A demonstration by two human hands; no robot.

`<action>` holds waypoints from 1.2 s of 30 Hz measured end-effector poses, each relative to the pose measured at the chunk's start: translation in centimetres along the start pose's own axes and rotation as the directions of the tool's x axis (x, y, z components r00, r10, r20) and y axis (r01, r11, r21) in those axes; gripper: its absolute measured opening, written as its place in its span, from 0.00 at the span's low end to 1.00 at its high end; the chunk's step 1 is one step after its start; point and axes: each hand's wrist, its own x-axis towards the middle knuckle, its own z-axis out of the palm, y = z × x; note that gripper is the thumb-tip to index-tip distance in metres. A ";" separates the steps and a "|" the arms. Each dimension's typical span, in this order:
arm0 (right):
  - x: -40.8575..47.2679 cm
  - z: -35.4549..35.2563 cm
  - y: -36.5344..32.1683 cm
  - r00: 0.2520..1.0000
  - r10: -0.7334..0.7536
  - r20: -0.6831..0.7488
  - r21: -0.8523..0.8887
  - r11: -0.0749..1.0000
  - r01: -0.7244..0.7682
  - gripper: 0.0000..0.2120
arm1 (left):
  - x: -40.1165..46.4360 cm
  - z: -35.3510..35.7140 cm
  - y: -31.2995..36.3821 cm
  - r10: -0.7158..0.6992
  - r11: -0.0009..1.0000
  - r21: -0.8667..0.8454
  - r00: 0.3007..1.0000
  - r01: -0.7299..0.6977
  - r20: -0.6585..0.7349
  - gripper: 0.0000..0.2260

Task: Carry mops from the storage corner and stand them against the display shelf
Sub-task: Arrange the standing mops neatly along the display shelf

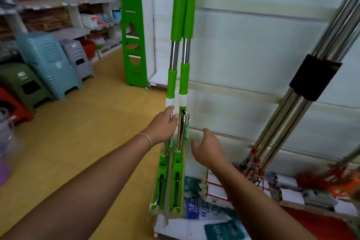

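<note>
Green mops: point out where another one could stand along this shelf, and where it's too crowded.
Free: the white panel stretch between the green mops and the leaning steel poles; also the yellow floor left of the mops, before the stacked stools. Crowded: the base at right, with boxes and packets and red mop heads.

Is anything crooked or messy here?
Yes. The steel poles on the right lean steeply, while the green mops stand nearly straight. Packets lie jumbled flat on the low white shelf base beneath them.
</note>
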 end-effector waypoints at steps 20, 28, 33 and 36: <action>12.8 2.0 -4.5 0.975 -0.204 0.090 0.159 0.969 0.188 0.19 | 9.4 -1.5 -3.4 -0.046 0.974 -0.223 0.998 0.035 -0.041 0.19; 13.1 2.8 -1.4 0.944 -0.217 0.248 0.226 0.961 0.162 0.35 | 11.1 1.3 -8.0 -0.145 0.955 -0.238 0.978 0.178 0.149 0.15; 13.0 3.5 -0.1 0.954 -0.162 0.251 0.262 0.960 0.094 0.32 | 11.2 2.9 -10.2 -0.094 0.962 -0.237 0.980 0.134 0.175 0.14; 13.4 3.8 0.0 0.957 -0.147 0.251 0.238 0.967 0.086 0.31 | 11.5 3.8 -11.0 -0.119 0.944 -0.281 0.973 0.173 0.200 0.11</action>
